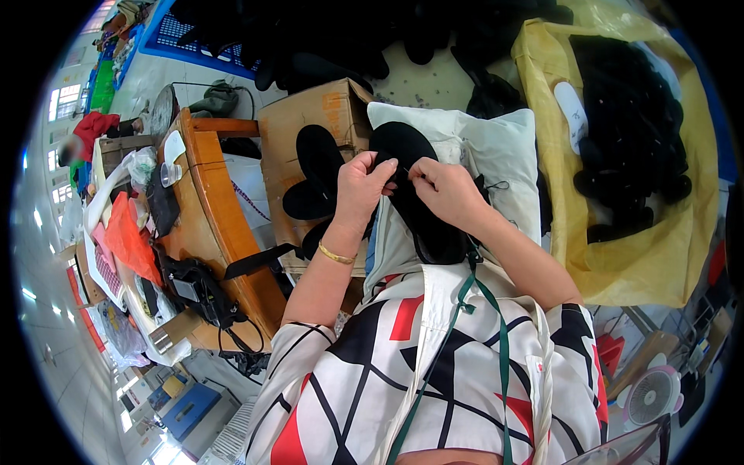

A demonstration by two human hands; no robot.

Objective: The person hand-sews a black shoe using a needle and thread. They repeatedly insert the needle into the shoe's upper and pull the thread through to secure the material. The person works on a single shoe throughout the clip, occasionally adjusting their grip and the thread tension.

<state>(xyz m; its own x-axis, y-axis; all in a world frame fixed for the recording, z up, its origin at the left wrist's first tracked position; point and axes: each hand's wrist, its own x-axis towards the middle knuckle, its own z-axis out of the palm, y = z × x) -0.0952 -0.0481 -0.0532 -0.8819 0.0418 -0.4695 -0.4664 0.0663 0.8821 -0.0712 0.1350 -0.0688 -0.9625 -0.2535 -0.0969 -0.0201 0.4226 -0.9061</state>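
A long black shoe-shaped piece (422, 221), like a cloth shoe or sole, lies lengthwise over a white cushion (496, 143) in front of my body. Over its upper part both of my hands meet with bent fingers. My left hand (363, 184) has thumb and forefinger pinched together at its left edge. Close by, my right hand (448, 192) also pinches, its fingertips pointing at the left ones. What the fingertips hold is too small to make out. More black sole-shaped pieces (318, 155) rest against a cardboard box (283, 116), left of my left hand.
A yellow sack (558, 186) full of black pieces stands at the right. On the left is a wooden table (225, 232) with a black bag (198, 291) and an orange plastic bag (133, 236). A blue crate (174, 35) and a dark pile lie beyond. A fan (649, 394) stands lower right.
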